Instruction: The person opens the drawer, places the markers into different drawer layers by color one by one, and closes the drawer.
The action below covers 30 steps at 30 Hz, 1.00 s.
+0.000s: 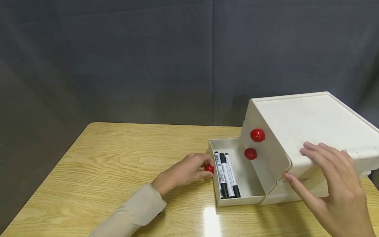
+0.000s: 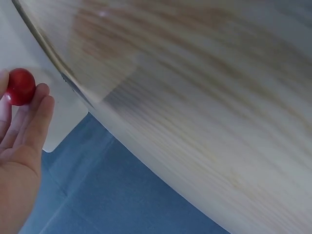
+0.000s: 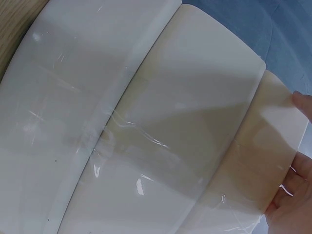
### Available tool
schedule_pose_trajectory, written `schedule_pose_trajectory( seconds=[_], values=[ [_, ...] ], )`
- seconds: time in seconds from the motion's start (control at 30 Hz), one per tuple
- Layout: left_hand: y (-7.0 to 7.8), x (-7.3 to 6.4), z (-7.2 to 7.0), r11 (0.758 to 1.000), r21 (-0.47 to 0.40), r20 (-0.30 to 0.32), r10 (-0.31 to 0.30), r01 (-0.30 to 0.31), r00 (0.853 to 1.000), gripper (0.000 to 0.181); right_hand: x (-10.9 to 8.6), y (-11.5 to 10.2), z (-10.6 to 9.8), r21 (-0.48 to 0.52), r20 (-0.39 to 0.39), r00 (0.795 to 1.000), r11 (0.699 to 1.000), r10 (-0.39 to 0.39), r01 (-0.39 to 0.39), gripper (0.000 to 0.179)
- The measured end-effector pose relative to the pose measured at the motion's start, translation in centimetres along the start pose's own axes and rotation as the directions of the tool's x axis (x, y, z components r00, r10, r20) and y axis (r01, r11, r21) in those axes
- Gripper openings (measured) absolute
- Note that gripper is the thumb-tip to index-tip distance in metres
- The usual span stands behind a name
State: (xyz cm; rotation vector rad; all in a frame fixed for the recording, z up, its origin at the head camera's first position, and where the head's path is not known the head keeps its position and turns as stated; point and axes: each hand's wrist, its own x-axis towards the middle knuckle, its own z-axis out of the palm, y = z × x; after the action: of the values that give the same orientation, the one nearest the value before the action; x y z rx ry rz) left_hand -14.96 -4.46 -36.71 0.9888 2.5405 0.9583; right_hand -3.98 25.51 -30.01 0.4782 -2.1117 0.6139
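Note:
A white drawer unit (image 1: 314, 121) stands at the right, its bottom drawer (image 1: 251, 177) pulled out to the left. Several black-capped markers (image 1: 226, 174) lie side by side in that drawer. My left hand (image 1: 186, 171) pinches the red knob (image 1: 209, 169) on its front between thumb and fingers; the left wrist view shows the same round knob (image 2: 21, 87) in the grip. Over the near top edge of the unit lies my right hand (image 1: 337, 184), fingers fairly straight on the top and thumb touching near the front corner. The right wrist view shows the unit's side (image 3: 161, 117) under this hand.
Two more red knobs, an upper one (image 1: 257, 135) and a middle one (image 1: 250, 153), stick out from the closed drawers above. The wooden table (image 1: 118, 158) extends to the left, with a dark grey curtain (image 1: 148, 65) behind it.

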Motion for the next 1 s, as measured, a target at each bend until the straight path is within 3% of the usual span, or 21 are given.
schedule_pose_trajectory(
  seconds=[0.17, 0.73, 1.0],
  values=[
    [0.3, 0.5, 0.3, 1.0, 0.016, 0.002, 0.001, -0.001, 1.0, 0.017, 0.0, 0.0, -0.2, -0.012, 0.022, 0.999, 1.0, 0.025, -0.025, 0.081],
    [0.8, 1.1, 0.8, 0.999, 0.023, -0.004, 0.032, -0.032, 0.999, 0.015, 0.1, -0.1, -0.1, -0.006, 0.012, 1.0, 1.0, 0.006, -0.006, 0.079],
    [1.2, 1.5, 1.1, 0.999, 0.025, 0.002, 0.04, -0.04, 0.999, 0.015, -0.1, -0.4, -0.3, -0.039, 0.051, 0.997, 0.997, 0.065, -0.063, 0.087]
  ],
)
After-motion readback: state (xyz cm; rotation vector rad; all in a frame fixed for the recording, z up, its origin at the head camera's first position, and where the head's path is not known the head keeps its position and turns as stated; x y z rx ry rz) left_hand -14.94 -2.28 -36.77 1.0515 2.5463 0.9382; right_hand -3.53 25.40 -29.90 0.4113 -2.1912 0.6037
